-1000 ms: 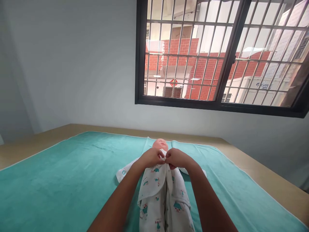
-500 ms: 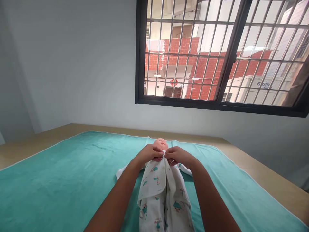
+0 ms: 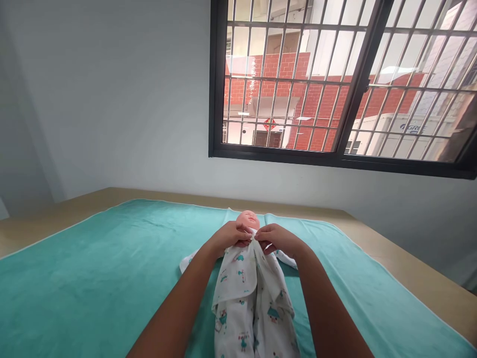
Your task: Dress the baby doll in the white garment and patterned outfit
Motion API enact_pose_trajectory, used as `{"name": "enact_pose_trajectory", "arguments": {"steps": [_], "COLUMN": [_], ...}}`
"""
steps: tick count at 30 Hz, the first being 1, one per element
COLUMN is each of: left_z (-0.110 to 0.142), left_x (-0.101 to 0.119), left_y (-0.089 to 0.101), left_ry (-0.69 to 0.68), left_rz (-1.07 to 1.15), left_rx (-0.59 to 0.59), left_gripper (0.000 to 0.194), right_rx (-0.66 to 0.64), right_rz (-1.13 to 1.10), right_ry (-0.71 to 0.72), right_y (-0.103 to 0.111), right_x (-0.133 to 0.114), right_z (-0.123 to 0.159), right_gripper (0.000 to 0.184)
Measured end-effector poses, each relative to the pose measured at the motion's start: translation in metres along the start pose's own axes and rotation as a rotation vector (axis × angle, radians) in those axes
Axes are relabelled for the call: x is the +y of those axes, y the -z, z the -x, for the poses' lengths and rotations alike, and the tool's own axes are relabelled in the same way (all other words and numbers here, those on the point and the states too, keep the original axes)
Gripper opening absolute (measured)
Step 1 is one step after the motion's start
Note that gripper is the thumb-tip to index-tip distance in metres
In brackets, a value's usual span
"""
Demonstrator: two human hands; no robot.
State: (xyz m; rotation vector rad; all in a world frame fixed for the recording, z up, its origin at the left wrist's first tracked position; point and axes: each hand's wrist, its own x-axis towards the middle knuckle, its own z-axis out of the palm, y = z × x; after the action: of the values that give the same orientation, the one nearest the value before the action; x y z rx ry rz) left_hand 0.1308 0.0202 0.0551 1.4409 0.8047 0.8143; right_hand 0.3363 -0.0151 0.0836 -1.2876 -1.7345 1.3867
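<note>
L forearm & R forearm angle in from below, L hand & R hand almost meeting, fingertips pinched (other fingers curled under, fwiw), wrists bent inward btw.

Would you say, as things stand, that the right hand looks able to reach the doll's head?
Probably yes: the right hand seems to pinch the white garment just below the doll's head, with nothing visible in between; it would likely need to let go first.

a face-up doll lies in a white, teal-printed garment, front parted lower down.
</note>
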Motion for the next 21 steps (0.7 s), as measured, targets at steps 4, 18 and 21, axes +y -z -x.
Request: {"name": "enact_pose_trajectory", "arguments": {"steps": [4, 18, 21], "left_z": [0.0028, 0.0053, 0.0062], "left_x": [0.0024, 0.0055, 0.0070], "left_y": [0.0002, -0.0069, -0.0088], "left_ry": [-0.003, -0.027, -0.034], "left_rz": [0.018, -0.047, -0.050], "left_rx": [-0.029, 0.035, 0.033], "left_gripper": [0.027, 0.025, 0.029], "right_rx": [-0.014, -0.073, -0.017], "right_rz": [-0.003, 0.043, 0.079], "right_ry": [-0.008, 0.003, 0.011], "right_y": [0.0001, 0.0014, -0.0016], "right_x": [0.0020, 0.0035, 0.0054], "right_z": [-0.0016, 0.0001, -0.0030], "right_gripper": [0.021, 0.016, 0.017]}}
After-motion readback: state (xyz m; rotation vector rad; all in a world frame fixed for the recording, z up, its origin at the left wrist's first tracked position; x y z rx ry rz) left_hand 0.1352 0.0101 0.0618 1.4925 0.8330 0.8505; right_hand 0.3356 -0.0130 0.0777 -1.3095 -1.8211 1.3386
